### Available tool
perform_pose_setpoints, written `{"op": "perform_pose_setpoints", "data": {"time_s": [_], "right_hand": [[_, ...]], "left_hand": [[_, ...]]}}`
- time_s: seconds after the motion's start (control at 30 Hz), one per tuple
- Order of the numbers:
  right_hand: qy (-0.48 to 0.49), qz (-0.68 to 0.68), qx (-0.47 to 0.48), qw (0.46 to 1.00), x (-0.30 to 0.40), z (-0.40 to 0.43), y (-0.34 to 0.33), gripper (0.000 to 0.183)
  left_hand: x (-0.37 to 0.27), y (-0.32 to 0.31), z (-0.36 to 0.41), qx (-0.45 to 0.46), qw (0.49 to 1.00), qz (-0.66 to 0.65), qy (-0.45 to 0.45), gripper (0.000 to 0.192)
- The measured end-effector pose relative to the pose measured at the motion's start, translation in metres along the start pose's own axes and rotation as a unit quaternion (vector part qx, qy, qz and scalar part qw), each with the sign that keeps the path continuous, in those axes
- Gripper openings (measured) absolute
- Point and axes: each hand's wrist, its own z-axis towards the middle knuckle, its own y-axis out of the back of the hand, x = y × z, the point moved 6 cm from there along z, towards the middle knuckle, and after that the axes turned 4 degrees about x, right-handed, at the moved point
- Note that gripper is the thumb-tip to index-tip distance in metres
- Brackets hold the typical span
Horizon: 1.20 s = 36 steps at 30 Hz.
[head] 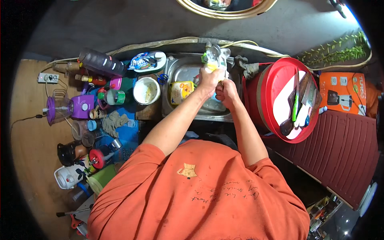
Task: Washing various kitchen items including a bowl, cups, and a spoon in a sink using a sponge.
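Observation:
Both of my hands are over a stainless steel sink. Shiny rounded utensils, apparently spoons or ladles, stick up past my fingers toward the tap. My left hand is wrapped around them with a yellow-and-white sponge pressed against them. Just below and to the right, my right hand is closed in a fist at their lower end, where the handles are mostly hidden. A yellow printed tub sits in the sink to the left of my wrists. Other items under my hands are partly covered.
Left of the sink stand a white tub, blue-handled scissors and a detergent pouch in a container. A purple blender and bottles crowd further left. At right, a red bucket carries knives on its top. A cloth hangs behind.

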Motion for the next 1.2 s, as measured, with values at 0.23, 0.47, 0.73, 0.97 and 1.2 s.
{"op": "perform_pose_setpoints", "data": {"time_s": [0.23, 0.47, 0.73, 0.97, 1.2], "right_hand": [[0.098, 0.116, 0.029, 0.988, -0.008, 0.016, 0.01, 0.054], [0.05, 0.213, 0.035, 0.975, -0.011, 0.073, 0.022, 0.021], [0.159, 0.254, -0.123, 0.946, 0.003, 0.079, 0.057, 0.036], [0.199, 0.183, -0.193, 0.943, -0.011, 0.055, 0.079, 0.031], [0.141, 0.124, -0.202, 0.961, -0.039, 0.018, 0.084, 0.039]], "left_hand": [[-0.021, 0.001, 0.001, 0.114, 0.882, 0.437, -0.136, 0.015], [0.022, 0.015, -0.006, 0.061, 0.797, 0.599, -0.038, 0.018], [0.003, 0.072, -0.029, 0.126, 0.819, 0.559, 0.023, 0.032], [0.15, 0.167, -0.074, 0.145, 0.659, 0.682, 0.282, 0.023], [0.223, 0.204, -0.027, 0.075, 0.605, 0.742, 0.278, 0.022]]}}
